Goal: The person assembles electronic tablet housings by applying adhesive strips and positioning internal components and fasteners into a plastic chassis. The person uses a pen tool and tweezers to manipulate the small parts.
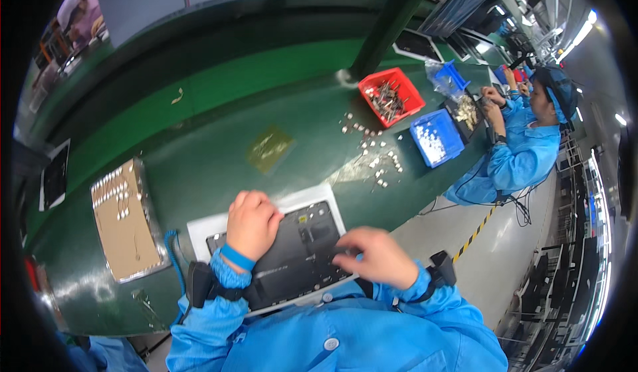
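In front of me lies a flat electronic device with a black inner face (302,252), seated in a white frame (199,229). My left hand (251,224) rests over its upper left part, fingers curled in and thumb toward the middle of the device. Whatever those fingers may hold is hidden. Over the right edge of the device is my right hand (380,257), its thumb and forefinger apart above the black surface. Nothing shows between them. A blue band (237,257) circles my left wrist.
Left of the device, a cardboard sheet (126,229) carries rows of small white parts, beside a coiled blue cord (174,259). Beyond are a red bin (391,97) of metal pieces, a blue bin (436,138) and scattered white bits (380,166). A co-worker (525,142) sits at right.
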{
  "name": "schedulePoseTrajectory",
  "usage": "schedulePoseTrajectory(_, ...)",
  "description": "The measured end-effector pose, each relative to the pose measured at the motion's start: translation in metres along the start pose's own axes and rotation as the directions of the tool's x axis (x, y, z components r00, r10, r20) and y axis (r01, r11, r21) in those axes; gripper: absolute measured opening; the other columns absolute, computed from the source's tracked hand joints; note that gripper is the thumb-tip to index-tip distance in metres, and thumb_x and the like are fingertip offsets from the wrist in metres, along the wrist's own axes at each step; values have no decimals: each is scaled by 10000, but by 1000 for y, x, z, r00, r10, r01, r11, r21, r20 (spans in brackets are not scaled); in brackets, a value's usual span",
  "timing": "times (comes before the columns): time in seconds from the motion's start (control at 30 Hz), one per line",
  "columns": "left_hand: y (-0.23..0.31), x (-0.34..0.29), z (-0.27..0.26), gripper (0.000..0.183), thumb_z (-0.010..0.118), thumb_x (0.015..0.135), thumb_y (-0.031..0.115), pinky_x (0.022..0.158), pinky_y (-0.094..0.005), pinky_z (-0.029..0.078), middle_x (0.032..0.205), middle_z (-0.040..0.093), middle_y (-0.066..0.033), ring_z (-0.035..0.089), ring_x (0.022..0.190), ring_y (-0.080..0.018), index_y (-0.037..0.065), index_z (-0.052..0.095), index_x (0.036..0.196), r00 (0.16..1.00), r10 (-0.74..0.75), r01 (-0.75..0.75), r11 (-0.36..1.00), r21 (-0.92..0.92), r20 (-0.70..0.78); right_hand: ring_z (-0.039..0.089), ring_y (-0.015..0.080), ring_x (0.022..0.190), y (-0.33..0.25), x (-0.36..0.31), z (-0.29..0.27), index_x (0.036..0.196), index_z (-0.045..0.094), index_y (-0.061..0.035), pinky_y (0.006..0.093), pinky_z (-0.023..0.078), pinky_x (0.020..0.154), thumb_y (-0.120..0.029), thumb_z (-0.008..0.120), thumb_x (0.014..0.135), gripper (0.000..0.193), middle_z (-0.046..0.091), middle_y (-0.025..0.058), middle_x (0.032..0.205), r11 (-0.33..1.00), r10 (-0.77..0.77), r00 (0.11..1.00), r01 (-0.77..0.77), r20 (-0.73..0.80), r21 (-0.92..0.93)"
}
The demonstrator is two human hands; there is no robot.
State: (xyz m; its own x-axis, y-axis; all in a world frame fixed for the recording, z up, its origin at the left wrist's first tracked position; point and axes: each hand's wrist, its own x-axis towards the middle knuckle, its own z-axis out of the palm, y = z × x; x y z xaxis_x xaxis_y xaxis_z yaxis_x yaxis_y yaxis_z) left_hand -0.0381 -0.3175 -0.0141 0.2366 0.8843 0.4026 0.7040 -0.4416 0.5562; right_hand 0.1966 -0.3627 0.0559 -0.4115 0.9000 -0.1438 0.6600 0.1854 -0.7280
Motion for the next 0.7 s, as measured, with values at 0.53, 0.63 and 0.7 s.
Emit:
schedulePoseTrajectory(0.53, 1, 11, -10, 128, 678, 615, 36, 716, -387, 390, 797, 524, -91, 485, 815, -304, 48, 565, 673, 987, -158, 158, 987, -6, -2, 612, 299, 795, 119, 201, -165, 827, 666, -89, 416, 483, 696, -239, 690, 647, 235, 632, 122, 777, 664, 134, 953, -290, -272, -689)
schedulePoseTrajectory(0.63, -1, 10, -9, 120, 677, 626, 51, 719, -386, 393, 805, 523, -83, 486, 813, -296, 55, 570, 679, 990, -144, 144, 990, 2, -4, 615, 308, 780, 128, 204, -167, 837, 669, -84, 418, 483, 686, -236, 706, 634, 256, 636, 133, 774, 689, 144, 952, -292, -270, -663)
schedulePoseTrajectory(0.7, -2, 9, -9, 110, 675, 636, 68, 720, -386, 395, 807, 522, -73, 487, 811, -288, 62, 572, 676, 990, -138, 138, 990, 13, -11, 617, 318, 742, 133, 206, -168, 826, 666, -77, 421, 482, 676, -220, 716, 635, 244, 633, 141, 745, 737, 158, 946, -304, -284, -603)
